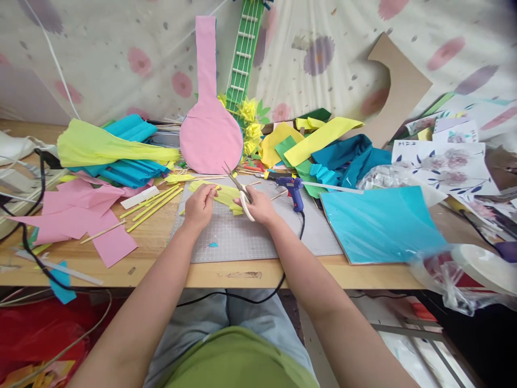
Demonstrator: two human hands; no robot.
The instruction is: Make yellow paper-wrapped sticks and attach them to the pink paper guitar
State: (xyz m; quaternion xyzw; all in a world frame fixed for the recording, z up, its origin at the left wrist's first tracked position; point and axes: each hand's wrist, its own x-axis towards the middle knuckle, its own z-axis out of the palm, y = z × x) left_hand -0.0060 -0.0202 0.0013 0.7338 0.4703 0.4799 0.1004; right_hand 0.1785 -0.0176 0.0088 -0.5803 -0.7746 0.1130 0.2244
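Observation:
My right hand [258, 206] is closed around the white handles of a pair of scissors [243, 195], whose blades point up and to the left, slightly apart. To its left, my left hand [201, 205] has its fingers pinched together at the edge of a yellow-green crepe paper piece [224, 194]. That paper lies on a grey cutting mat [238, 237]. A blue glue gun [296, 193] rests just right of the scissors, with a white glue stick out of its back. Behind my hands stands a pink round shape with a long neck [211, 137].
Pink paper [81, 205], yellow sticks [155, 207] and blue crepe rolls [133, 129] lie left. A turquoise sheet [382, 223] lies right, near a tape roll [480, 269]. A green stringed neck [243, 54] leans behind. A black cable [283, 275] hangs over the table edge.

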